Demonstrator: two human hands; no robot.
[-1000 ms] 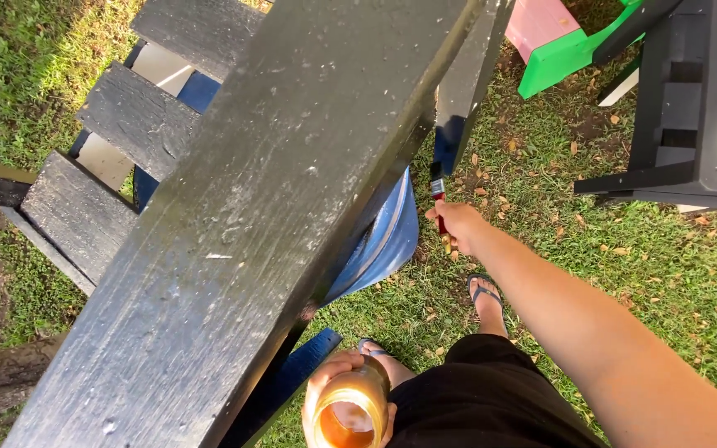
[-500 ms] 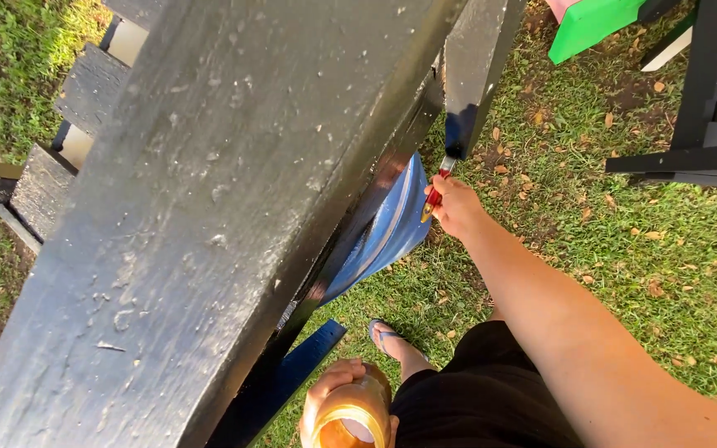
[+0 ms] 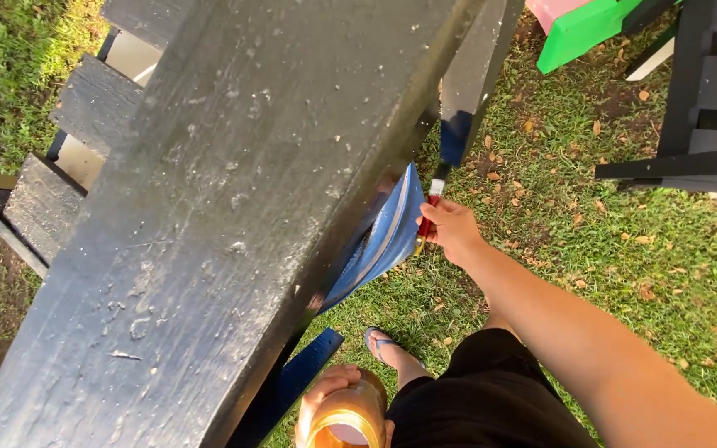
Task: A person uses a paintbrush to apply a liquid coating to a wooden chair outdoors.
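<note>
Two hands: both closed on something, well apart from each other.
Right hand fingers (image 3: 440,217): curled shut around the red handle of a paintbrush (image 3: 430,209), gripped near its middle.
Right hand (image 3: 453,229): held out at the end of a bare forearm, just beside the lower edge of the dark wooden structure.
Paintbrush: nearly upright, bristle end up, its tip touching a black post (image 3: 466,91) where the paint looks wet and bluish.
Left hand fingers (image 3: 331,384): wrapped over the rim side of a round container (image 3: 347,419); how tight the grip is cannot be told fully, as the hand is cut by the bottom edge.
Left hand (image 3: 325,398): low and close to the body, beside black shorts.
Container: amber-gold, open at the top, pale inside.
Big black plank (image 3: 209,216): fills the centre, slanting, weathered and speckled.
Blue sheet (image 3: 383,236): hangs under the plank, just left of the brush.
Slats (image 3: 85,108): dark, left of the plank.
Ground: grass (image 3: 591,232) with dry leaves; a sandalled foot (image 3: 383,344) stands on it.
Upper right: a green piece (image 3: 582,33) and more black-painted furniture (image 3: 699,108).
</note>
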